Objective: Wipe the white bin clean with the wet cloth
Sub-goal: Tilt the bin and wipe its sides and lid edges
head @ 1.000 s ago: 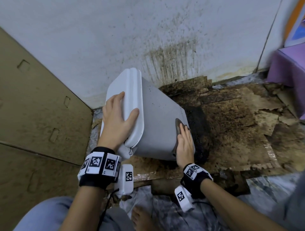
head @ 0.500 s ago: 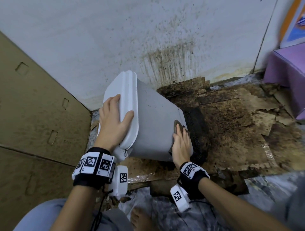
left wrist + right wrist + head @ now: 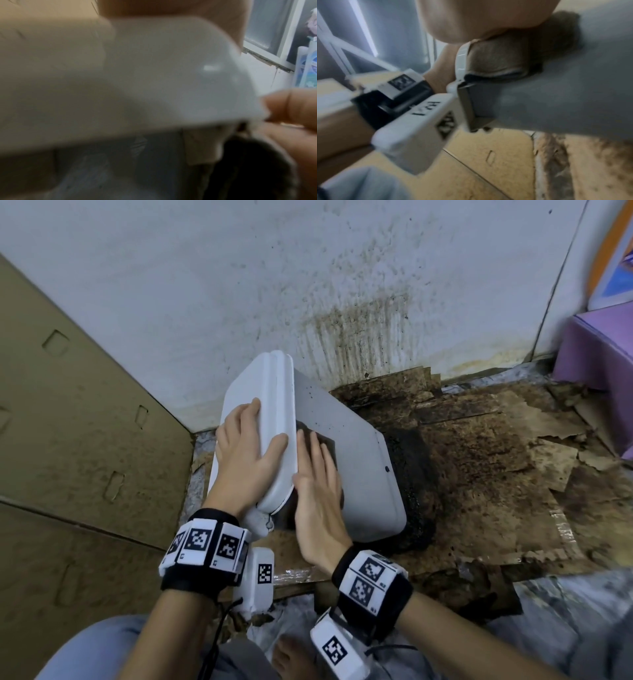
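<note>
The white bin (image 3: 356, 460) lies tipped on its side on the dirty floor, lid end toward the wall. My left hand (image 3: 245, 453) rests flat on the closed lid (image 3: 270, 405), fingers spread, thumb on the lid's rim. My right hand (image 3: 317, 484) presses the dark wet cloth (image 3: 323, 441) flat against the bin's side wall, right beside the lid. Most of the cloth is hidden under the palm. In the right wrist view the brown cloth (image 3: 510, 54) bunches against the grey bin wall (image 3: 565, 88). The left wrist view is blurred and shows the lid (image 3: 154, 81) close up.
A stained white wall (image 3: 308, 285) stands behind the bin. Flattened cardboard (image 3: 68, 440) leans at the left. Soiled, torn cardboard (image 3: 496, 474) covers the floor to the right, with a black patch beside the bin's base. A purple box (image 3: 596, 354) sits far right.
My right hand has slid the cloth along the bin's side from the base end up to the lid end. The left hand has stayed on the lid.
</note>
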A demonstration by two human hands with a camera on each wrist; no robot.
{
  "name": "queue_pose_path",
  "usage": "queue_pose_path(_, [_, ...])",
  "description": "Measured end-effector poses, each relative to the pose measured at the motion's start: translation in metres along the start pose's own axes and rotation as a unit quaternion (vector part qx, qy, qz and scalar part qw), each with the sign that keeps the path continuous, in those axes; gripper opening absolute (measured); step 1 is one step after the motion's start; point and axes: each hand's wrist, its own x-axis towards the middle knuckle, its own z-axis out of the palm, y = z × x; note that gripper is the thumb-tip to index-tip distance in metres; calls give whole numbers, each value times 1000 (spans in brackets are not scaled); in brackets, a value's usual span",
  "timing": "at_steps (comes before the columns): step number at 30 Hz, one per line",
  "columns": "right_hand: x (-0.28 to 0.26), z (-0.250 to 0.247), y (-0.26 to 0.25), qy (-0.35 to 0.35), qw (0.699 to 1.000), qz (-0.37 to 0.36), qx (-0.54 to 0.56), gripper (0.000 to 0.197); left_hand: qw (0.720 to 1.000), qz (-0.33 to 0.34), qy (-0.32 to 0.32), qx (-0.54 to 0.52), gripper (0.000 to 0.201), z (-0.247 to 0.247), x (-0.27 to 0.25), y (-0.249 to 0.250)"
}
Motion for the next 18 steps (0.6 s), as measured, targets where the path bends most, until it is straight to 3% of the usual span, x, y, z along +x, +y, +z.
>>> queue_pose_path(8, [5, -9, 22, -11, 991, -85, -99, 63, 1000, -1, -5, -3, 96, -4, -2, -4])
queue_pose_path(14, [35, -13, 35, -53, 993, -71, -74, 58, 1000, -5, -14, -8, 96, -8, -4, -5])
queue_pose_path(18, [72, -26, 30, -124, 989, -35, -66, 55, 1000, 6, -18, 6, 95, -8, -2, -5])
